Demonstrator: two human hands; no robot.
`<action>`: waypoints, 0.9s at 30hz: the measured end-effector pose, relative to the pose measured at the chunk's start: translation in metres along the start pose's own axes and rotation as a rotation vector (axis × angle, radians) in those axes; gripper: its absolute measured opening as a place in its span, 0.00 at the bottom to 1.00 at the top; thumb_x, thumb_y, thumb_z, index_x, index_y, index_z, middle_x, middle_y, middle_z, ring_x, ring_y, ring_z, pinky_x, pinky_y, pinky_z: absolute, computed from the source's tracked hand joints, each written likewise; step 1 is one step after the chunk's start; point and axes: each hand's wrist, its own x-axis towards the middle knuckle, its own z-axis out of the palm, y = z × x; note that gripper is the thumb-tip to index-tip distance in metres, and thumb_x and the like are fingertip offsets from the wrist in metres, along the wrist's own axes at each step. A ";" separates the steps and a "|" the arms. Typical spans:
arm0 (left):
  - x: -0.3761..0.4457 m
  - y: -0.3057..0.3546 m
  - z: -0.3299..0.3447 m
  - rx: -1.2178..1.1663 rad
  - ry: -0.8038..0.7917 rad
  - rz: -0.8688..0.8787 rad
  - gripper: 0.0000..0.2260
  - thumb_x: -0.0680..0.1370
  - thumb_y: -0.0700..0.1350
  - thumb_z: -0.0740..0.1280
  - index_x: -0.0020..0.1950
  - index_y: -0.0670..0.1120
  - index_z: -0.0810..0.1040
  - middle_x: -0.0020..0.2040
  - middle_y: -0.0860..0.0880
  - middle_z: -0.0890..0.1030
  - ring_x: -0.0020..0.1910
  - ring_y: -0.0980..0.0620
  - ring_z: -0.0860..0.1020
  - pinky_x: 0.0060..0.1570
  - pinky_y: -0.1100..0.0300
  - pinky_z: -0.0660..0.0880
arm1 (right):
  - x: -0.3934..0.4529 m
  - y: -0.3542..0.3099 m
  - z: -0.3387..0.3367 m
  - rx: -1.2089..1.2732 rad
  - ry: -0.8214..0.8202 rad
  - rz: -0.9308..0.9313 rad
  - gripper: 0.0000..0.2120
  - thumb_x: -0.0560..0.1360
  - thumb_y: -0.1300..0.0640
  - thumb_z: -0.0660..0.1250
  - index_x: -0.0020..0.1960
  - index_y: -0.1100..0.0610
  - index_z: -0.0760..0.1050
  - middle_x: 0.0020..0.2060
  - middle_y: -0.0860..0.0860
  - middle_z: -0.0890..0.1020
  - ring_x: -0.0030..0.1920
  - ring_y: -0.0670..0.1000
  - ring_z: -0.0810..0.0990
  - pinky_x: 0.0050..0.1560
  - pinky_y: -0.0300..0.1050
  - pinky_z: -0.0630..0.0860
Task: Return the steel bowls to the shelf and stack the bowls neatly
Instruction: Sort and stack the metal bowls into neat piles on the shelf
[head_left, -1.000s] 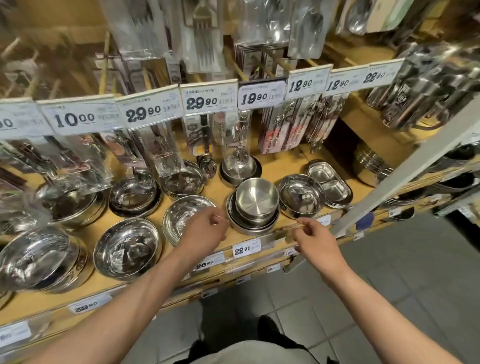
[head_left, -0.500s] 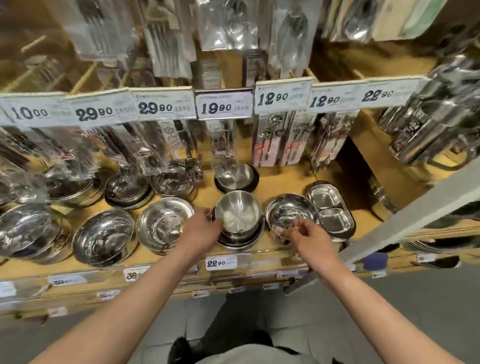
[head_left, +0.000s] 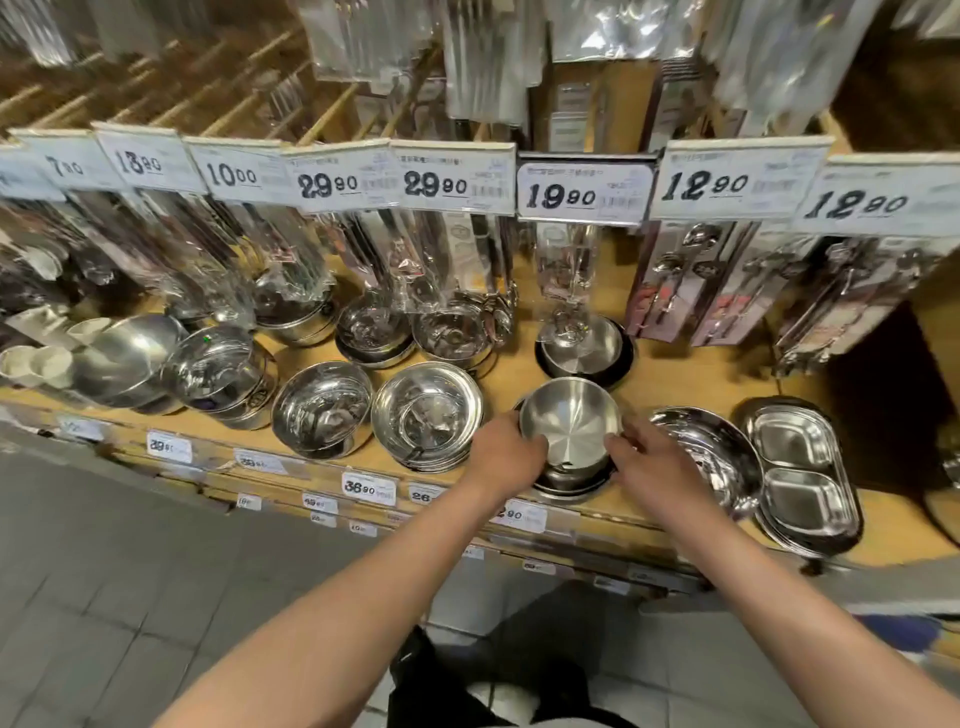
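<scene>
A small brushed steel bowl (head_left: 570, 421) sits on top of a stack of wider bowls (head_left: 566, 491) at the front of the wooden shelf (head_left: 691, 384). My left hand (head_left: 506, 457) grips the small bowl's left side and my right hand (head_left: 652, 465) grips its right side. Shiny steel bowls stand in stacks to the left, one (head_left: 427, 413) beside my left hand and another (head_left: 322, 408) further left. A shallow steel bowl (head_left: 711, 452) lies right of my right hand, partly hidden by it.
Divided steel trays (head_left: 802, 473) sit stacked at the right. More bowls (head_left: 582, 348) stand in the back row under hanging packaged cutlery (head_left: 680, 280). Price tags (head_left: 584, 193) hang overhead and along the shelf's front edge (head_left: 366, 488). Grey floor tiles (head_left: 104, 571) lie below.
My right hand has moved left from the shallow bowl onto the small bowl's right side. My left hand stays at its left side. The view has swung left and closer.
</scene>
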 end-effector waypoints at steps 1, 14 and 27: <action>0.000 0.000 0.000 -0.014 0.004 -0.005 0.08 0.79 0.43 0.65 0.55 0.46 0.80 0.48 0.47 0.83 0.45 0.47 0.81 0.42 0.59 0.73 | 0.002 0.001 0.002 0.011 -0.003 0.005 0.12 0.81 0.45 0.64 0.63 0.41 0.77 0.58 0.43 0.82 0.58 0.53 0.82 0.60 0.54 0.78; -0.006 -0.004 -0.020 -0.046 0.159 0.007 0.06 0.80 0.46 0.67 0.54 0.46 0.80 0.44 0.54 0.80 0.39 0.56 0.77 0.36 0.71 0.72 | 0.010 -0.008 -0.002 -0.054 0.154 -0.096 0.21 0.81 0.50 0.65 0.72 0.56 0.72 0.54 0.46 0.75 0.54 0.49 0.72 0.54 0.44 0.65; -0.002 -0.140 -0.171 -0.258 0.560 -0.331 0.04 0.80 0.43 0.69 0.51 0.42 0.79 0.42 0.47 0.81 0.41 0.47 0.81 0.51 0.46 0.83 | -0.011 -0.014 -0.014 0.087 0.308 -0.076 0.07 0.81 0.49 0.64 0.57 0.47 0.78 0.48 0.45 0.83 0.45 0.43 0.80 0.45 0.40 0.75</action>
